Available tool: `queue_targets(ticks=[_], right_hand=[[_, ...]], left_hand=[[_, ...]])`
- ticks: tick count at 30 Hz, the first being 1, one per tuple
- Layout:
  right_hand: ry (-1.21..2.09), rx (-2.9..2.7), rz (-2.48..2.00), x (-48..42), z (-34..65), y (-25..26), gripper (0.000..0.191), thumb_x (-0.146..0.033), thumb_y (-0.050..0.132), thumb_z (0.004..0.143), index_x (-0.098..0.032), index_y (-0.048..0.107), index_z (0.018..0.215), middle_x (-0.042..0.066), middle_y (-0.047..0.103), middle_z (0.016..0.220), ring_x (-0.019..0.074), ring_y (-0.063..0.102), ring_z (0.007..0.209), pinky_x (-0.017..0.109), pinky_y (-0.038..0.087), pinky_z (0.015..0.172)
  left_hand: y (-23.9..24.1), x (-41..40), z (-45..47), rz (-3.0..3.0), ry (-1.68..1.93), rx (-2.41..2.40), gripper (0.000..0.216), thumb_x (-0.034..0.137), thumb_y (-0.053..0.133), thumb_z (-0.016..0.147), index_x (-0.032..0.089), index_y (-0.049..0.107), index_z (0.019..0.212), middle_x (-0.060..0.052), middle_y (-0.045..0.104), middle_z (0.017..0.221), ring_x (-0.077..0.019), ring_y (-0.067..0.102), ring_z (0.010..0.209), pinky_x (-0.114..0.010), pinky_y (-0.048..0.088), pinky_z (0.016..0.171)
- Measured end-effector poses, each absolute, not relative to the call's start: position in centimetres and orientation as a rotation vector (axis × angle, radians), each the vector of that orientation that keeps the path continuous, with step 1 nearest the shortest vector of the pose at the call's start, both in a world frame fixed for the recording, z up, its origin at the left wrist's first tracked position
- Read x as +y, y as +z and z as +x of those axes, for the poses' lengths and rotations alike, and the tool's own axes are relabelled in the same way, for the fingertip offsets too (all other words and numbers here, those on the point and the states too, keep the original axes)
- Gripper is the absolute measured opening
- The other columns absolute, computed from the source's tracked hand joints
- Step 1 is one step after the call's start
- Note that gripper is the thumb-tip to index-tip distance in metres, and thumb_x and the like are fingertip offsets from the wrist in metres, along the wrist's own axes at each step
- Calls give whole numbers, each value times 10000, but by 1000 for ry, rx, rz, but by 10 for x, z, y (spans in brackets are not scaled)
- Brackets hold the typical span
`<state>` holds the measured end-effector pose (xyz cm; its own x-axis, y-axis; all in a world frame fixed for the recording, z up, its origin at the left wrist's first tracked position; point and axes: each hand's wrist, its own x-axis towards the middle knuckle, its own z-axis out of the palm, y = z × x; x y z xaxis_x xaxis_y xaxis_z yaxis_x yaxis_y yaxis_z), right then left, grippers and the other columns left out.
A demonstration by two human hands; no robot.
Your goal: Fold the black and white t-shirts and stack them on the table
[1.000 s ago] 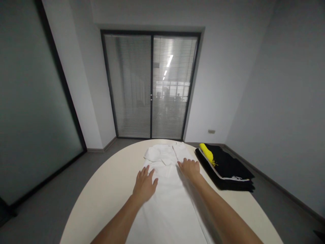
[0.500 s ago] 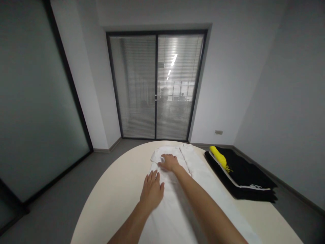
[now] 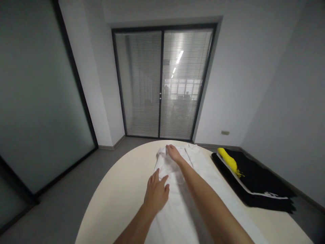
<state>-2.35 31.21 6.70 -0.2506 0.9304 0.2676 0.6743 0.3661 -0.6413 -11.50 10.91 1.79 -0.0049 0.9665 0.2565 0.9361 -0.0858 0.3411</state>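
Observation:
A long white garment lies over the tabletop, its left side wrinkled near the far end; I cannot tell its exact kind. My right hand is at the far left part of the garment, fingers closed on the fabric, which is lifted and puckered beside it. Nearer to me, my left hand rests with its fingers spread along the garment's left edge, palm down. Both forearms reach in from the bottom, and the right one covers part of the garment.
The round-ended cream table holds it all. A stack of folded black cloth lies on the right, with a rolled yellow fringed cloth on top. Behind stand a glass door with blinds and white walls.
My right hand has moved to the garment's far edge and closed on the fabric, which has lifted there. The left hand remains spread at the edge. The view has shifted slightly left.

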Motion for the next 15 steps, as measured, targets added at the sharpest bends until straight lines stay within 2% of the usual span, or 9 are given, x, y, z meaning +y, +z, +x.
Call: queue_targets(ticks=[4, 7, 10, 13, 15], right_hand=[[492, -1827, -1390, 319, -28, 78, 487, -458, 213, 985, -153, 592, 992, 101, 714, 1027, 200, 633, 913, 252, 461, 761], [437, -1797, -1471, 322, -19, 84, 415, -529, 430, 923, -157, 568, 1042, 90, 714, 958, 208, 635, 843, 263, 455, 718], [243, -2004, -1670, 320, -3, 87, 329, -401, 594, 868, -193, 574, 1123, 86, 719, 965, 218, 658, 849, 281, 448, 719], [54, -2166, -1839, 314, 10, 89, 293, -239, 557, 890, -191, 603, 1176, 166, 709, 1046, 280, 676, 946, 368, 454, 792], [8, -2215, -1857, 308, 13, 91, 276, -199, 515, 910, -163, 638, 1155, 213, 689, 1099, 314, 664, 1014, 446, 437, 870]], left_hand=[[16, 110, -116, 2177, 634, 2068, 467, 322, 437, 951, 243, 561, 1394, -101, 394, 1557, -288, 360, 1425, -472, 265, 1184], [13, 111, -117, 2199, 628, 2070, 481, 322, 387, 967, 198, 544, 1405, -91, 469, 1506, -293, 389, 1394, -468, 258, 1192], [13, 111, -117, 2210, 638, 2062, 478, 305, 366, 971, 175, 543, 1396, -82, 510, 1468, -288, 403, 1374, -462, 244, 1201], [13, 111, -117, 2218, 641, 2057, 469, 287, 368, 966, 169, 550, 1382, -80, 508, 1468, -284, 402, 1371, -459, 240, 1204], [13, 111, -117, 2221, 642, 2058, 467, 287, 362, 969, 171, 552, 1380, -80, 503, 1472, -283, 395, 1380, -461, 239, 1204]])
